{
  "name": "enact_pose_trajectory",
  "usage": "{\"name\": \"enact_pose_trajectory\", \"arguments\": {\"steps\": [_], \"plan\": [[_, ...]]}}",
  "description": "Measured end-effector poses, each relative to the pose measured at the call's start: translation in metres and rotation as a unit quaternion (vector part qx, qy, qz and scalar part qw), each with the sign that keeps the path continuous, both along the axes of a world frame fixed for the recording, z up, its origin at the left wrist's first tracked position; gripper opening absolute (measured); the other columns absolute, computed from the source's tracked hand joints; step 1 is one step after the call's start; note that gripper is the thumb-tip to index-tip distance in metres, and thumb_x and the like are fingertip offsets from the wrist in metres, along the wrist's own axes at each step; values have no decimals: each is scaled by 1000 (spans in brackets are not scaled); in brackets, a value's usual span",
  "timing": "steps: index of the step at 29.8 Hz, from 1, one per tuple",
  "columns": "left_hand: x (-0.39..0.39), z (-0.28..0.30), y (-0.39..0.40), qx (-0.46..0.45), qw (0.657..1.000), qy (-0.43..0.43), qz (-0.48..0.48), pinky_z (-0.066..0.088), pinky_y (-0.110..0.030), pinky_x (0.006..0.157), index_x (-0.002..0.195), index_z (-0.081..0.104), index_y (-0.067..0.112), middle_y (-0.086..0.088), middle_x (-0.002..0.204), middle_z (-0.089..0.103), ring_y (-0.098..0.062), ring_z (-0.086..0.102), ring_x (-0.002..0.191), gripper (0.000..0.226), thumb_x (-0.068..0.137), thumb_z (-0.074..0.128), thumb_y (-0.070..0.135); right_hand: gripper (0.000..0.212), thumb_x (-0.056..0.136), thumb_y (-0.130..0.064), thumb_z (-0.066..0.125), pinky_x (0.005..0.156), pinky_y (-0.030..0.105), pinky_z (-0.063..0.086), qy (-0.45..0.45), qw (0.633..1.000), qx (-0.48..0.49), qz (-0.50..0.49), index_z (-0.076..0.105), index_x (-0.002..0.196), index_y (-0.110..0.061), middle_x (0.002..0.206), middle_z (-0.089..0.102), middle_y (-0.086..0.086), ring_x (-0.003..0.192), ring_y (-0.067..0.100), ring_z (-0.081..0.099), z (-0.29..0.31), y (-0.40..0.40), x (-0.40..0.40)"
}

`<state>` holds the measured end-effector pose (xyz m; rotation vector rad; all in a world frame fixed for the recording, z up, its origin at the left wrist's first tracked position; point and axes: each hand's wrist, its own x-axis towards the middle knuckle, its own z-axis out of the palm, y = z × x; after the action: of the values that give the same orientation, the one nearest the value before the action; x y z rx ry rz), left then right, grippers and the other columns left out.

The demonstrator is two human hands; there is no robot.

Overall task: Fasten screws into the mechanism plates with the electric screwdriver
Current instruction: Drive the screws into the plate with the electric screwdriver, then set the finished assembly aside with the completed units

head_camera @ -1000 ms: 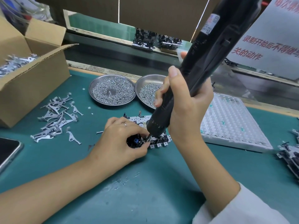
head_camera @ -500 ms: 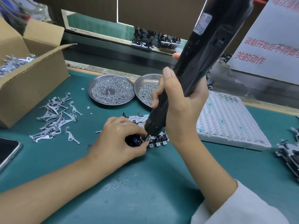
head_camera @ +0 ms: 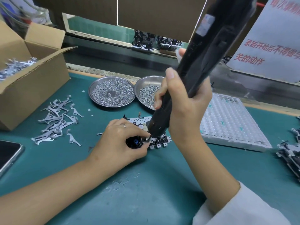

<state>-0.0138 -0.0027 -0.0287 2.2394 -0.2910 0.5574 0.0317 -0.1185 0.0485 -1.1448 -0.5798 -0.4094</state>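
right now my right hand (head_camera: pixel 181 109) is wrapped around the black electric screwdriver (head_camera: pixel 191 75), which leans away from me with its tip down on the mechanism plate (head_camera: pixel 159 142). the plate lies flat on the green desk (head_camera: pixel 146 184), just in front of the two steel dishes of screws (head_camera: pixel 112 91). my left hand (head_camera: pixel 118 142) curls over the plate's near-left corner, fingertips (head_camera: pixel 145 144) pinched close beside the bit. whether they hold a screw i cannot tell. to do this well, i'd bring the driver more upright over the hole, press the plate flat, and keep my fingertips off the spinning bit.
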Motion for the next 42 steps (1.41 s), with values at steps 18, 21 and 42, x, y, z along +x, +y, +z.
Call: {"name": "enact_pose_trajectory", "arguments": {"steps": [18, 21, 42], "plan": [[3, -3, 7, 49, 999, -13, -8, 36, -32, 90, 89, 75, 23, 17, 85, 64, -6, 53, 86, 30, 65, 71, 41, 28, 84, -20, 68, 52, 32, 48, 59, 996, -71, -19, 47, 96, -6, 68, 53, 11, 50, 23, 54, -7, -12, 16], [6, -2, 16, 157, 988, -2, 12, 30, -33, 101, 120, 63, 27, 6, 113, 59, -17, 50, 105, 75, 60, 59, 72, 40, 82, -34, 64, 76, 47, 51, 52, 987, -146, -44, 48, 112, -11, 91, 57, 24, 78, 34, 60, -24, -27, 13], [3, 4, 32, 206, 975, -77, 22, 27, -38, 92, 131, 48, 37, 8, 112, 46, -24, 48, 105, 83, 59, 59, 77, 43, 94, -6, 51, 80, 41, 54, 209, 955, -162, -133, 40, 128, -32, 106, 54, -5, 86, 10, 54, -77, -56, 13]]}}
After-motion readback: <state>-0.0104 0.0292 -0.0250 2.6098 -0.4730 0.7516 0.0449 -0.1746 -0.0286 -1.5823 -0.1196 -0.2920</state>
